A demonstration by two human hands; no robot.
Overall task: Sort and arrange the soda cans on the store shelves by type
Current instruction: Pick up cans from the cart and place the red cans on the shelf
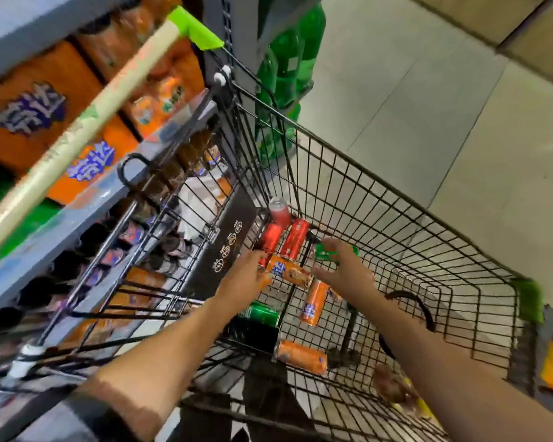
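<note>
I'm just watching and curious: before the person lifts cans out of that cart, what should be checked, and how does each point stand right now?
1. Both hands inside the cart: ok.
2. Left hand on an orange can: ok, its fingers touch one end; a firm grip cannot be told.
3. Right hand on the green can: ok, it reaches over it; whether it grips, cannot tell.
4. Cans sorted by colour in the cart: not ok, red cans, orange and green lie mixed.
5. Matching shelf close by: ok, orange packs stand on the shelf at left.
6. Free shelf space: cannot tell.
</note>
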